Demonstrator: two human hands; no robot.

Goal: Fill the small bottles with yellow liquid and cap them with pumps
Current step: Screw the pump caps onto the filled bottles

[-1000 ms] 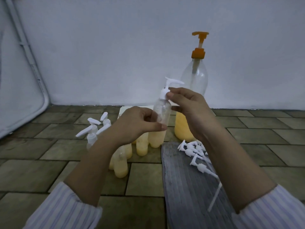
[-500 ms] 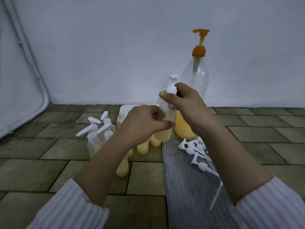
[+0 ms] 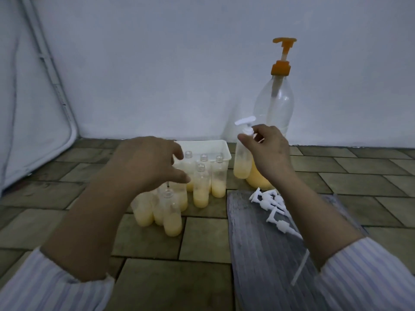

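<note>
Capped bottle third-full, yellow | right hand pinches pump | left hand released

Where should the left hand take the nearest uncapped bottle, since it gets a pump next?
Grip the nearest uncapped bottle round its clear upper body from its front-left, the open side. It stands upright with other bottles close behind, so stay below the neck, leaving the mouth free.

Clear, glossy plastic on the small bottles, cloudy yellow liquid showing through. The capped bottle carries a smooth white plastic pump; more white plastic pumps lie on a weathered, grooved grey wooden board. Translucent white plastic tray behind. Big clear plastic bottle, matt orange plastic pump head. Rough, matt stone-look floor tiles. Striped cloth sleeves.
</note>
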